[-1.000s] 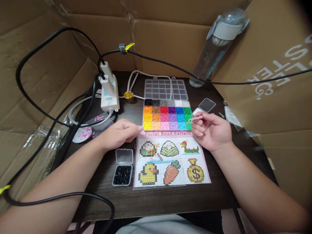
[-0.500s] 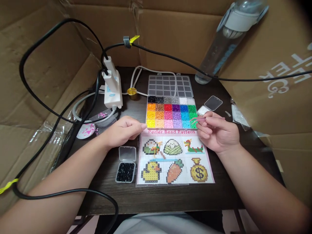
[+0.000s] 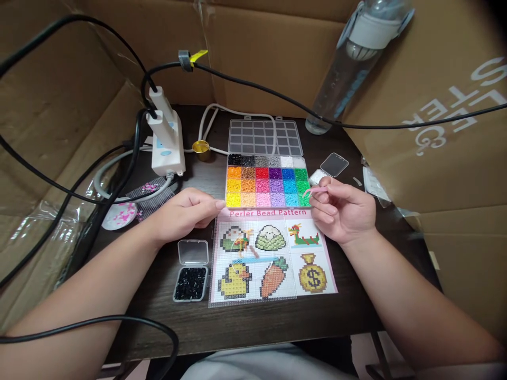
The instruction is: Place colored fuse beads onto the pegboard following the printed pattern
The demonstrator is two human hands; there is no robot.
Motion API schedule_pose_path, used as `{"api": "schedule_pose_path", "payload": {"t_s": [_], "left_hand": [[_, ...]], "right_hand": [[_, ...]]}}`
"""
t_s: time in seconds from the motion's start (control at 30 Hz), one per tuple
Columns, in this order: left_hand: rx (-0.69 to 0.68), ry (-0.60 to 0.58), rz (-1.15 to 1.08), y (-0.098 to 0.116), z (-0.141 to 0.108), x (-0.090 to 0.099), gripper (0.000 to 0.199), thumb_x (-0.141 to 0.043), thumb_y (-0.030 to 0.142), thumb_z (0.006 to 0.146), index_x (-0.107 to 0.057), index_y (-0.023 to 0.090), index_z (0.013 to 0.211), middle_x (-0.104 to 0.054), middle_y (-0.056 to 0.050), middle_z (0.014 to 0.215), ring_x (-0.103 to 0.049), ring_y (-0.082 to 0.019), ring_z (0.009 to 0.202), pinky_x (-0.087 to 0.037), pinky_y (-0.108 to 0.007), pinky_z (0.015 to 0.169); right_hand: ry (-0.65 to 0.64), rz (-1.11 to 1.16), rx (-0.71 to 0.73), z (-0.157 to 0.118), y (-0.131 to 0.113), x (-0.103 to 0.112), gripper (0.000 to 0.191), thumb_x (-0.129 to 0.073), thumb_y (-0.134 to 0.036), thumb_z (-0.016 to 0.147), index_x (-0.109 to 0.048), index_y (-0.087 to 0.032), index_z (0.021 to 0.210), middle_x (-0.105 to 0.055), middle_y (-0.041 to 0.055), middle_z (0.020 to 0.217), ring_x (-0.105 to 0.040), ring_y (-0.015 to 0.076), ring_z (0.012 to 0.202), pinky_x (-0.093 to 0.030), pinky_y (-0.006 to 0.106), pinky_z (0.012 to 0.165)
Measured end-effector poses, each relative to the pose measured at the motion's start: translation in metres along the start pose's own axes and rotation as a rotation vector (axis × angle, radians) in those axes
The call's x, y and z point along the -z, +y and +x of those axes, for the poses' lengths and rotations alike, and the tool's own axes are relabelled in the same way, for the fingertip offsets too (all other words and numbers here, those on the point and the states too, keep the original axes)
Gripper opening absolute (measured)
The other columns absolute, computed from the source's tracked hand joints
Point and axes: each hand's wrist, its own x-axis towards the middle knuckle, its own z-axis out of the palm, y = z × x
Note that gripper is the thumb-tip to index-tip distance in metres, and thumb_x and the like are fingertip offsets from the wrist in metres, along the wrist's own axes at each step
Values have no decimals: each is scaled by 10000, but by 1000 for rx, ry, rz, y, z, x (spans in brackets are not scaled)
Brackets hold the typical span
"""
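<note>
My right hand [image 3: 344, 211] pinches pink tweezers [image 3: 317, 190], their bent tips over the green beads at the right side of the bead box [image 3: 263, 207]. That box lies open, its compartments filled with beads sorted by colour. My left hand [image 3: 190, 214] is closed, thumb tip by the box's front left corner; whether anything is between the fingers is hidden. In front of the box lies a Perler bead pattern sheet [image 3: 327, 264] with pixel pictures. A clear pegboard [image 3: 253, 302] covers its left part, with some coloured beads around the duck picture.
A small clear case of black beads [image 3: 190, 283] stands open left of the sheet. At the left are a white power strip [image 3: 168, 153], black cables [image 3: 257, 84] and a gold cup [image 3: 201, 151]. A water bottle [image 3: 336, 79] leans at the back right. Cardboard walls surround the table.
The tweezers' tips, spread apart before, now look closer together over the green beads. My view has turned slightly, so everything appears further left. My left hand keeps its place by the box corner.
</note>
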Motion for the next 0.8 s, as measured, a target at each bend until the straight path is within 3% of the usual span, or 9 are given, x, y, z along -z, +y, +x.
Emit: {"api": "schedule_pose_path", "payload": {"t_s": [0.2,0.57,0.8], "left_hand": [[9,-3,23,1,0,0,519,-528,410,912,-347,198,475,-281,41,471,-212,-97,473,-178,-289,455],[36,-9,9,3,0,-2,501,-523,387,905,-338,205,476,-266,50,477,-197,-91,467,-159,-296,467],[59,-11,58,6,-2,-1,513,-532,423,894,-322,208,477,-273,56,458,-198,-81,455,-136,-294,467]], "right_hand": [[46,-28,56,2,0,1,118,-718,-204,671,-663,-213,775,-581,-54,555,-357,34,383,-270,166,330],[116,-120,215,3,6,2,96,-731,-160,623,-699,-187,710,-599,-38,540,-463,38,415,-403,143,366],[71,-208,294,3,13,0,80,-745,-156,664,-719,-194,730,-626,-30,548,-548,77,430,-495,199,402]]}}
